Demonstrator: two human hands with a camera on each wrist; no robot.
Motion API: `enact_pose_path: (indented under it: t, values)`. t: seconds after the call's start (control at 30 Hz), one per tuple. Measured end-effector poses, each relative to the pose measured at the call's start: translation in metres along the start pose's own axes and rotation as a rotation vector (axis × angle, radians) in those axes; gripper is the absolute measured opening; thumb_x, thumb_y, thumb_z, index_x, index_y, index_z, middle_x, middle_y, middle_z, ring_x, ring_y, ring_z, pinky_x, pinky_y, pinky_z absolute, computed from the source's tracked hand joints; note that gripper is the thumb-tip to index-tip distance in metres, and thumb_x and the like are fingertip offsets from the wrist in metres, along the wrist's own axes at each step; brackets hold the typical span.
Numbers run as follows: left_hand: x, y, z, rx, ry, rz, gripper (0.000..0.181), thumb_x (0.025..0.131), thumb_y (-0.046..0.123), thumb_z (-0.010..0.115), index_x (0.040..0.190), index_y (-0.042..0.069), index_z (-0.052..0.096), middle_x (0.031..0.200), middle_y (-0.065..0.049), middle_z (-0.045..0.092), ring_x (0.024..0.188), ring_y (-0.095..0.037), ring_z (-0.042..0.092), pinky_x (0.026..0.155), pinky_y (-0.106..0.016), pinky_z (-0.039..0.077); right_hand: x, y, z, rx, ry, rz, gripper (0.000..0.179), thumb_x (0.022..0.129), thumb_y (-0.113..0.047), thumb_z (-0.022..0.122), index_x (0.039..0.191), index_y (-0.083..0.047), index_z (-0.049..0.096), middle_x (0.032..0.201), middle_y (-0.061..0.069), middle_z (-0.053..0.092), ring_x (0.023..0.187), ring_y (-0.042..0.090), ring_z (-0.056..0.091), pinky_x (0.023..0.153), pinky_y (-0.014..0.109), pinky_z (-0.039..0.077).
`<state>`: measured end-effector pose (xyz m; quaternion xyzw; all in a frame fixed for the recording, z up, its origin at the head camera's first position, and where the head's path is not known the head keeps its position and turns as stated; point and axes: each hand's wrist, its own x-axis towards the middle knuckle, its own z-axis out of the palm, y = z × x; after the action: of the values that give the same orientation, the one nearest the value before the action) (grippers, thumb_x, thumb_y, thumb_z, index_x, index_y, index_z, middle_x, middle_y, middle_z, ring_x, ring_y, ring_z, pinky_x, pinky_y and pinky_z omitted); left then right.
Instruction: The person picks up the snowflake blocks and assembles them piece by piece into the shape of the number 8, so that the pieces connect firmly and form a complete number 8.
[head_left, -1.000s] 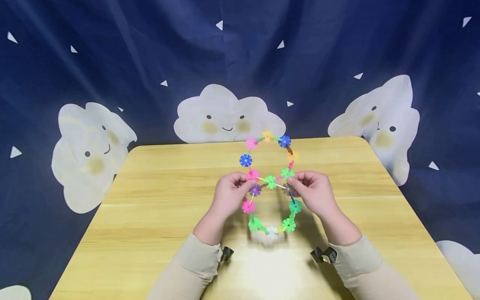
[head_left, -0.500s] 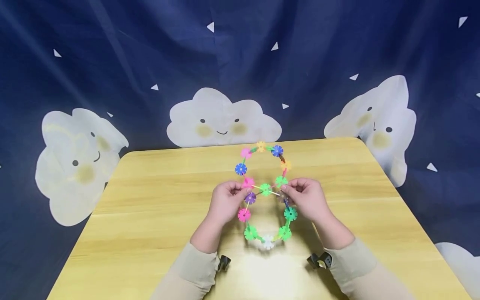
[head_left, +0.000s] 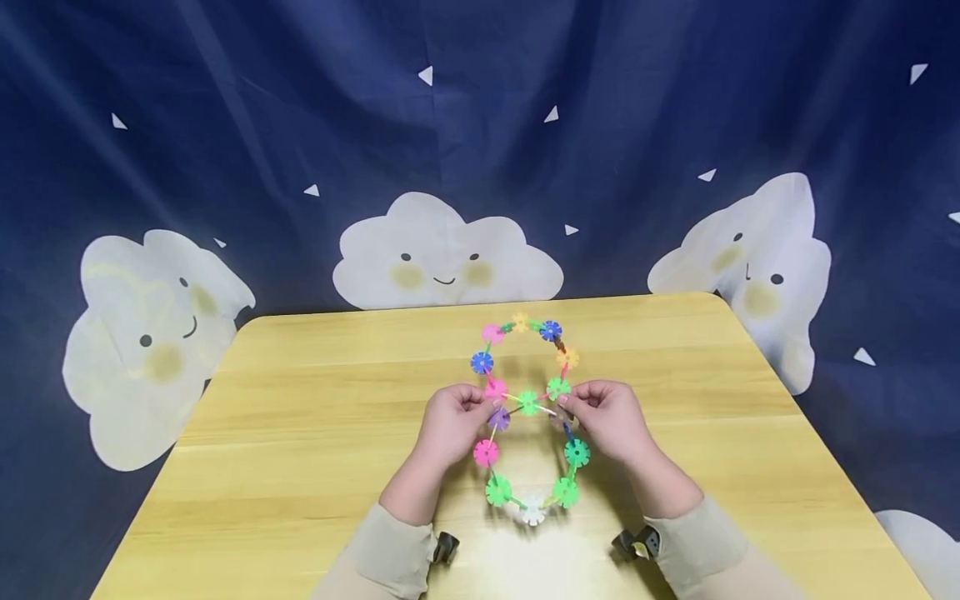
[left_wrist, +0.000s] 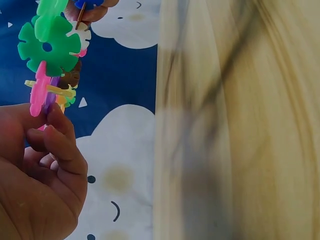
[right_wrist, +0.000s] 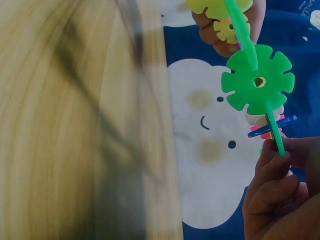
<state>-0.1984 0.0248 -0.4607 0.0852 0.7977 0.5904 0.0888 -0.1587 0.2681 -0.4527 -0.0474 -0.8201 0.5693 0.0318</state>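
Note:
A figure-eight of linked plastic snowflake discs (head_left: 527, 403) is held above the table, its two loops crossing at a green disc. My left hand (head_left: 453, 425) pinches its left side at the waist, near a pink and a purple disc. Opposite, my right hand (head_left: 611, 421) pinches the waist by a green disc and a brownish one partly hidden by the fingers. In the left wrist view, thumb and fingertips grip the edge of a purple disc (left_wrist: 50, 97) under a green one. The right wrist view has the fingertips on a green disc (right_wrist: 276, 132) seen edge-on.
The light wooden table (head_left: 300, 467) spreads below, with shadows of the arms and the chain on it. Behind its far edge hangs a dark blue curtain (head_left: 480, 125) printed with white clouds and triangles. Black devices (head_left: 637, 544) are strapped at both wrists.
The whole scene sits lower in the head view, mostly from a camera tilt. Both hands keep their pinch, and the figure-eight has come down against the table's far edge.

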Motion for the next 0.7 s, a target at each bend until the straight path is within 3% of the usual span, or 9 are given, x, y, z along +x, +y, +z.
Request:
enact_pose_path:
  t: [0.27,0.53,0.7]
  values:
    - [-0.005,-0.011,0.003,-0.025,-0.016,-0.027,0.011,0.096,0.007,0.076,0.091,-0.003,0.075,0.07,-0.007,0.068,0.055,-0.008,0.055,0.049,-0.02,0.048,-0.005,0.009,0.004,-0.042,-0.022,0.044,0.013,0.096,-0.005,0.076,0.092,0.008,0.076,0.068,0.004,0.066,0.055,0.009,0.051,0.049,0.022,0.042]
    - [0.002,-0.018,0.007,-0.011,-0.033,-0.048,0.012,0.095,0.009,0.076,0.091,-0.002,0.075,0.068,0.001,0.066,0.055,-0.008,0.054,0.05,-0.02,0.045,-0.001,0.012,0.003,-0.071,-0.031,0.064,0.013,0.096,-0.006,0.075,0.092,0.007,0.076,0.068,0.007,0.066,0.056,0.011,0.05,0.052,0.024,0.044]
    - [0.003,-0.019,0.003,-0.011,-0.038,-0.075,0.011,0.096,0.008,0.076,0.092,-0.003,0.075,0.069,-0.001,0.069,0.055,-0.009,0.057,0.049,-0.02,0.046,0.002,0.014,0.007,-0.053,-0.049,0.08,0.014,0.097,-0.006,0.075,0.094,0.008,0.076,0.07,0.009,0.068,0.056,0.012,0.052,0.051,0.023,0.046]
